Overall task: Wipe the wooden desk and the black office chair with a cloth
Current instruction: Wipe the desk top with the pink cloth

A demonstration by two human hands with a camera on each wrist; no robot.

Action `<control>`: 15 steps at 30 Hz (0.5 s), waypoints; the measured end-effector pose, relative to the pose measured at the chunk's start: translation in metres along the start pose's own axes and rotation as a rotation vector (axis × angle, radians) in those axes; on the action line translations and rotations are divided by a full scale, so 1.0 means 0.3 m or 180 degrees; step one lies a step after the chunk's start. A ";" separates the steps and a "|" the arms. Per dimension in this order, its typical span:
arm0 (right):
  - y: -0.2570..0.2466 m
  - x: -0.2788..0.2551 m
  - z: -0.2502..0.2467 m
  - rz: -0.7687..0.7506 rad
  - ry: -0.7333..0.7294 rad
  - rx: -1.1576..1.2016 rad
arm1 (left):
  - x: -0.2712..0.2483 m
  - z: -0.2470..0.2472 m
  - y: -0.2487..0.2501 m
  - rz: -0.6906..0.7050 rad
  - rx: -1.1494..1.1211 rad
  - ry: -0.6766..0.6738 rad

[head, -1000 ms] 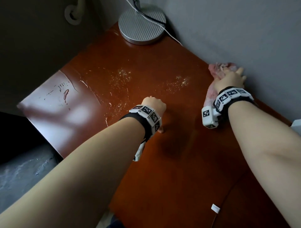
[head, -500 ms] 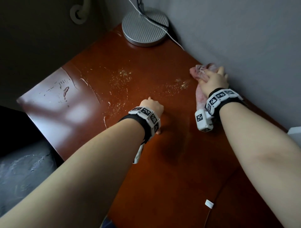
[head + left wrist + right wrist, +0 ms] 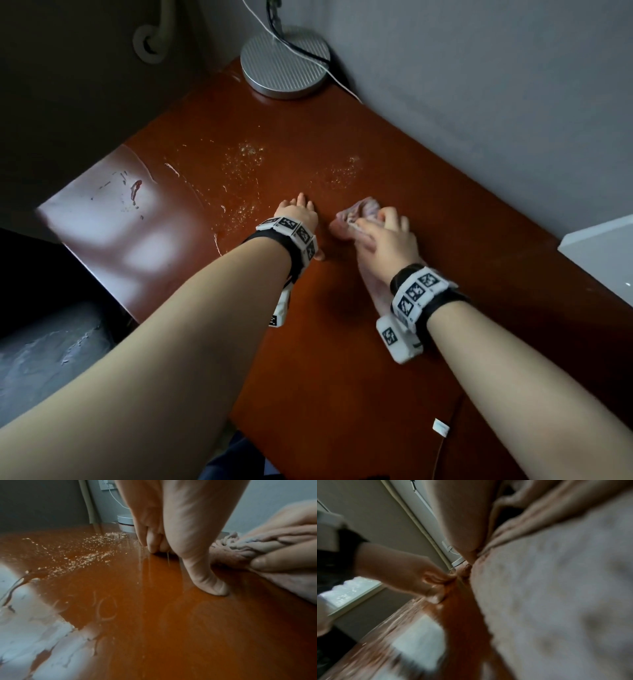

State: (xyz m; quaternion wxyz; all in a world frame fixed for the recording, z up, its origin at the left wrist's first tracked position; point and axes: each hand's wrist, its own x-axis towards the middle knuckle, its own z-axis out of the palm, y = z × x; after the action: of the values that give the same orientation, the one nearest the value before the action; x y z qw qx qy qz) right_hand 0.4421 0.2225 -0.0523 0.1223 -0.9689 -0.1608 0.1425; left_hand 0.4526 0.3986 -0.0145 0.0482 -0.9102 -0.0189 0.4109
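The wooden desk (image 3: pixel 342 359) is red-brown and glossy, with pale crumbs (image 3: pixel 246 154) scattered on its far part. My right hand (image 3: pixel 383 236) grips a bunched pink cloth (image 3: pixel 359 210) and presses it on the desk's middle. In the right wrist view the cloth (image 3: pixel 556 601) fills most of the frame. My left hand (image 3: pixel 298 214) stands just left of the cloth, holding nothing. In the left wrist view its fingertips (image 3: pixel 154 547) and thumb bear on the desk (image 3: pixel 171 628), beside the cloth (image 3: pixel 257 540). No black chair is in view.
A round silver lamp base (image 3: pixel 284 61) with cables stands at the desk's far corner against the grey wall. A white object (image 3: pixel 599 246) sits at the right edge. A thin cable with a white tag (image 3: pixel 440 426) lies near me. Window glare covers the desk's left end (image 3: pixel 102 222).
My right hand has dragged the cloth from the wall at the right towards the middle, ending beside my left hand. The left hand stayed put and its fingers have uncurled.
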 end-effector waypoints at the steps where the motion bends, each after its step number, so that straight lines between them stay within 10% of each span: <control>1: -0.010 -0.036 0.008 -0.0057 -0.0064 -0.0003 | -0.002 -0.002 0.000 -0.0016 -0.0026 -0.0009; 15: 0.018 0.121 -0.040 -0.0308 -0.0138 -0.0264 | 0.000 0.008 -0.086 0.0377 -0.0193 0.0383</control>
State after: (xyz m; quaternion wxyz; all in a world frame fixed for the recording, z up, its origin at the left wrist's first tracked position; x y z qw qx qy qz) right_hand 0.4804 0.2278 -0.0511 0.0853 -0.9610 -0.2159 0.1505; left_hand 0.4510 0.4244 -0.0134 -0.0027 -0.9338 0.0254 0.3569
